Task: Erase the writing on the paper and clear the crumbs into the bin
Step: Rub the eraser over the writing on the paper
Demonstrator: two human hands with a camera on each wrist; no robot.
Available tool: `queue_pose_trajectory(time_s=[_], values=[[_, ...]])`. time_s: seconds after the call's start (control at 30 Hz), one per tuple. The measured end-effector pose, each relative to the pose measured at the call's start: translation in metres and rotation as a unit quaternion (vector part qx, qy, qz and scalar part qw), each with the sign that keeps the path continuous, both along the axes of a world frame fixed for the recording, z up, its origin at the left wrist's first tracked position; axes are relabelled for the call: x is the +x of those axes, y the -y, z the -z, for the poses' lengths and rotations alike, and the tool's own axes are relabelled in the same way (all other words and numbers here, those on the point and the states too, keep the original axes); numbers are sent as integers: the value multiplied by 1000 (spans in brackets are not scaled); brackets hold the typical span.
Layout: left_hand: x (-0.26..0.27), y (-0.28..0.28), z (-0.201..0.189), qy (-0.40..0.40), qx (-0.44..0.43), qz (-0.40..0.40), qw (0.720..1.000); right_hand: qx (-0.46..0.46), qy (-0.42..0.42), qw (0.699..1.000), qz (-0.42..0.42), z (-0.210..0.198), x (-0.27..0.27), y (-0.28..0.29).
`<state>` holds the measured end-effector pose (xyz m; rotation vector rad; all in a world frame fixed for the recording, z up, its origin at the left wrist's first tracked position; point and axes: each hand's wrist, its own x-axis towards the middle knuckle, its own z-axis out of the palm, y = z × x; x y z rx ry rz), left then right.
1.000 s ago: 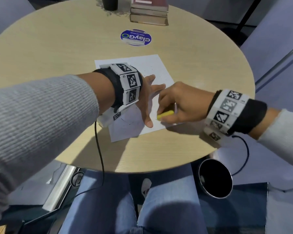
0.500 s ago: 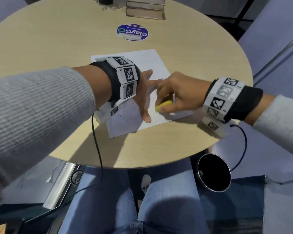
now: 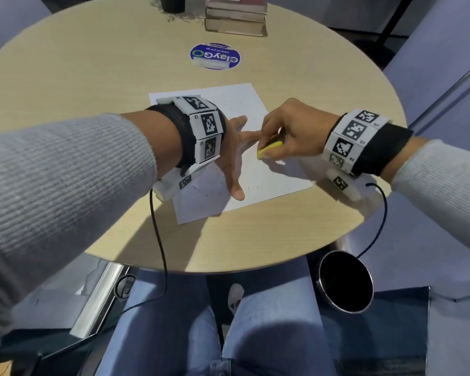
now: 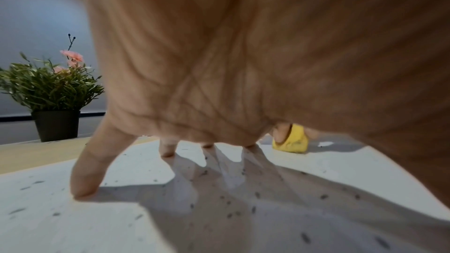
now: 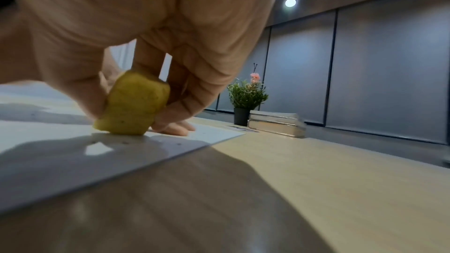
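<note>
Paper (image 3: 269, 172) lies under our left hand (image 3: 232, 158), fingers spread flat on it; beside it, our right hand (image 3: 291, 131) pinches the yellow eraser (image 3: 269, 152) against the sheet.

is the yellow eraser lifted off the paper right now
No, in the right wrist view the yellow block eraser, pinched by the right hand, sits with its bottom edge down on the white sheet of paper.

The left hand (image 3: 232, 158) hides the middle of the paper (image 3: 269, 180), and the far books (image 3: 235, 14) are cut off by the top edge.
</note>
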<state>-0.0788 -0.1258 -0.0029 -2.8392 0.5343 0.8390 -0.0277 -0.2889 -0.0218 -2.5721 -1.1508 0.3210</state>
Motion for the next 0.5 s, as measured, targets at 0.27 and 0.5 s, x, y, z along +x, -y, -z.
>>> queue_pose_trajectory(time_s=[0.27, 0.5], values=[[-4, 3, -1, 30, 6, 26, 999, 24, -57, 996, -67, 6, -31, -10], [2, -4, 3, 5, 11, 6, 1000, 19, 4, 999, 45, 6, 12, 1]])
